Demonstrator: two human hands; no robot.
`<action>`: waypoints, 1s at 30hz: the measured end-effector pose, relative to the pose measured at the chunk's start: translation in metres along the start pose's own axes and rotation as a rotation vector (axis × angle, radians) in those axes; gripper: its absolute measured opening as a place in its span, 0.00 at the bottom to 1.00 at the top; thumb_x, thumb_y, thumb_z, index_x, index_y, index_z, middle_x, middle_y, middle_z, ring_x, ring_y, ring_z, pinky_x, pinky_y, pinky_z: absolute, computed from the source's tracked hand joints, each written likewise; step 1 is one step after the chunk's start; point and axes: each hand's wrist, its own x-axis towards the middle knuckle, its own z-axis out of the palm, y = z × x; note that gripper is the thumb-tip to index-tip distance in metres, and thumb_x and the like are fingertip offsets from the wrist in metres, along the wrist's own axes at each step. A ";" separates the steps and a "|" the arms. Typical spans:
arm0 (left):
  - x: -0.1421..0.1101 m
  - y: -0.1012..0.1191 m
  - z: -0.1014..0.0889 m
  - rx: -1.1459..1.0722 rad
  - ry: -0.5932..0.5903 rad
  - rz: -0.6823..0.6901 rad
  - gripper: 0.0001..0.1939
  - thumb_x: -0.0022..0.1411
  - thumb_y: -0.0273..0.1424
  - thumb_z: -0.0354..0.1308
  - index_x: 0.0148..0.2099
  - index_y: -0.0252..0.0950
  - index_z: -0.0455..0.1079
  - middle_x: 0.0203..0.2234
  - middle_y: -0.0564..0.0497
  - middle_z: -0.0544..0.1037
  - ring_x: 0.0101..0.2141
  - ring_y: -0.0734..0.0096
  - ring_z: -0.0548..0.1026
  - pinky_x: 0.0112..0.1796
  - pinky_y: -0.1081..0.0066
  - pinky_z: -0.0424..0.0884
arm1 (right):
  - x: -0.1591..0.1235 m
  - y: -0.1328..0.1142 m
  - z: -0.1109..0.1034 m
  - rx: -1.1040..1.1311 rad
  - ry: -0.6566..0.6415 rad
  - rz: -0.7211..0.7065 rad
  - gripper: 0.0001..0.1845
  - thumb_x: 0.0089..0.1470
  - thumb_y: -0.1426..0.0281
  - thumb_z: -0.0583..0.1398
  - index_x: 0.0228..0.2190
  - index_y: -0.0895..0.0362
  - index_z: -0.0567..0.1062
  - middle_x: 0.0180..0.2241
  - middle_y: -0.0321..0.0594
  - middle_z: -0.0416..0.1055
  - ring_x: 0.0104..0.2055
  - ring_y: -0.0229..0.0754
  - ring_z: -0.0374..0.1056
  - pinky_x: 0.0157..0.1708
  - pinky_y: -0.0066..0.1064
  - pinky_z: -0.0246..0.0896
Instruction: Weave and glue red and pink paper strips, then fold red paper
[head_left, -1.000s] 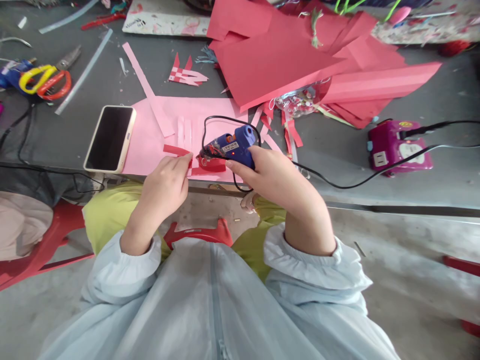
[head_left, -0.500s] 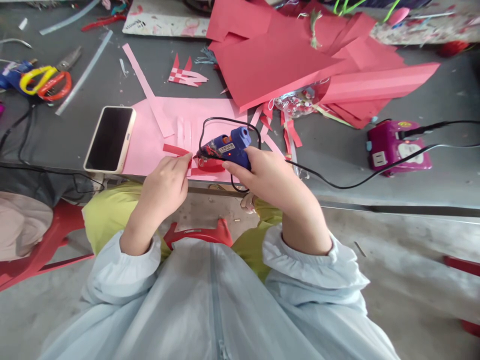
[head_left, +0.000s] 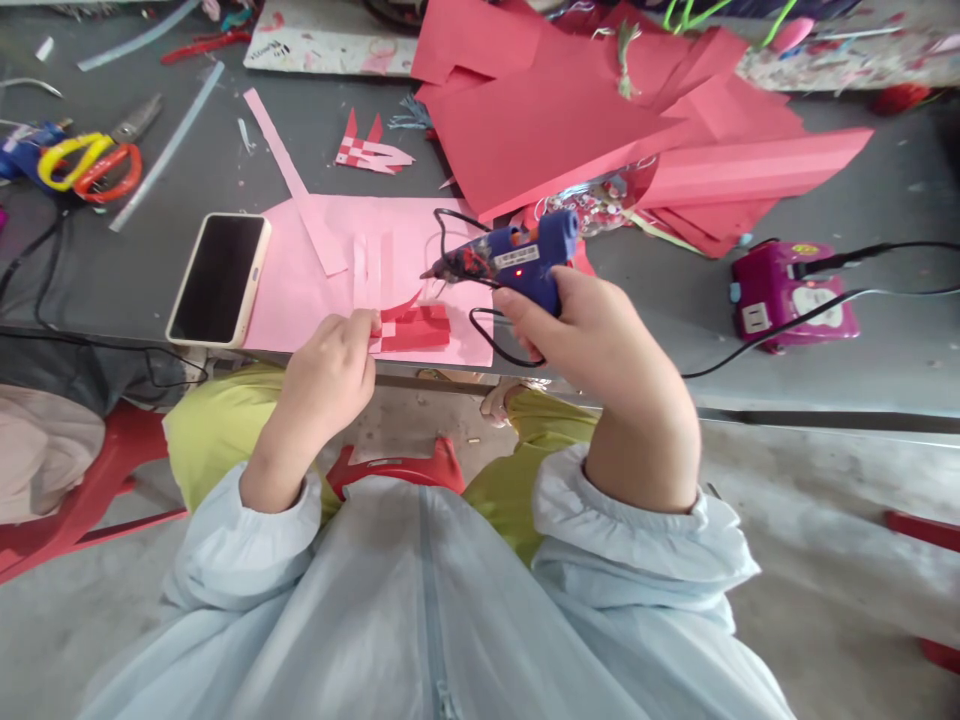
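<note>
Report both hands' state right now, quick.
Left hand: closed, holding the red-and-pink paper piece at its left end.
Right hand: closed around the blue glue gun.

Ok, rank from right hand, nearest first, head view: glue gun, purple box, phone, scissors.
1. Glue gun: in the right hand.
2. Purple box: off to the right.
3. Phone: left, past the left hand.
4. Scissors: far left, beyond phone.

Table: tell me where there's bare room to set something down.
Bare patches: left of the phone, below the scissors; and between the right hand, the red paper and the adapter. Crowded: the pink paper, under strips, the left hand and part of the glue gun.
</note>
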 end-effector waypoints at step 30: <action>0.005 0.014 0.003 0.210 -0.037 0.045 0.22 0.66 0.23 0.45 0.60 0.34 0.67 0.49 0.38 0.76 0.45 0.56 0.72 0.36 0.62 0.73 | 0.000 0.005 -0.006 0.061 0.086 0.072 0.15 0.60 0.57 0.58 0.27 0.52 0.66 0.20 0.37 0.68 0.23 0.42 0.66 0.27 0.35 0.59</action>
